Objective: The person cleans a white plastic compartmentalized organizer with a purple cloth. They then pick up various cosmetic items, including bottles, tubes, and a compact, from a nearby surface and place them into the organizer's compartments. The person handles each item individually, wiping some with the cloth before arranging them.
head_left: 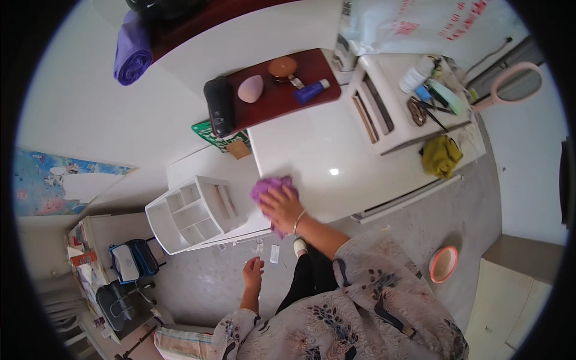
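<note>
My right hand (282, 207), with a bracelet at its wrist, presses a crumpled purple cloth (273, 185) onto the edge of the white tabletop (312, 144). Its fingers lie spread over the cloth, which bunches out around them. Beside the cloth, to the left, a white compartment organizer (192, 216) stands on a lower white surface. My left hand (252, 273) hangs in the air over the floor, apart from the furniture. Its fingers are loosely bent, and I see nothing in them.
A dark red shelf (276, 90) carries a black case, a pink makeup sponge, a round compact and a blue tube. At right stand a white box-shaped unit (384, 102) with bottles on top, a yellow-green cloth (441, 157) and a pink-framed mirror (519, 83). A bin (443, 264) is on the floor.
</note>
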The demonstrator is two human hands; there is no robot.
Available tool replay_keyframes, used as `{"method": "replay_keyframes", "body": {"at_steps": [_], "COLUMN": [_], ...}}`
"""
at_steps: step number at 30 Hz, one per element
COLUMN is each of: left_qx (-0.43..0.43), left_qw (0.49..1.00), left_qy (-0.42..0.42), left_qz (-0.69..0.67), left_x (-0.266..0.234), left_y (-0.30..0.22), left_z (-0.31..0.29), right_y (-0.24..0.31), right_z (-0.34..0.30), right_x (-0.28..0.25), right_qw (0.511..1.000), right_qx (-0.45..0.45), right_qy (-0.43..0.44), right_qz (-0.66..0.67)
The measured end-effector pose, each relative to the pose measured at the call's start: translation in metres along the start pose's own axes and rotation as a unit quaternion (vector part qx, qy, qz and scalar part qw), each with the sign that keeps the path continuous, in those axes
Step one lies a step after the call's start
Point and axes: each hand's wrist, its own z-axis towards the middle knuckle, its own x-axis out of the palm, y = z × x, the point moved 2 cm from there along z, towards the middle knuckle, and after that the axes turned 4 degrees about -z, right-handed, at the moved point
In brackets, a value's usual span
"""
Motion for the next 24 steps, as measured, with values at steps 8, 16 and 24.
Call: {"method": "replay_keyframes", "body": {"at_steps": [8, 16, 24], "left_qx": [0.075, 0.100, 0.162], "left_qw": [0.995, 0.991, 0.972], "left_qy": [0.056, 0.070, 0.159], "left_qz": [0.029, 0.046, 0.053], "left_x": [0.003, 0.024, 0.209], "left_y": [-0.005, -0.018, -0.143], "left_z": [-0.056, -0.127, -0.178], "right_y": [-0.016, -0.162, -0.223], "right_z": [-0.172, -0.292, -0.337], "right_x": [-0.114, -0.204, -0.263], "right_qw": [0.975, 0.901, 0.897], "right_qx": [0.170, 0.372, 0.427], "right_qy": [-0.075, -0.136, -0.031], "right_qz": [-0.120, -0.177, -0.109]}}
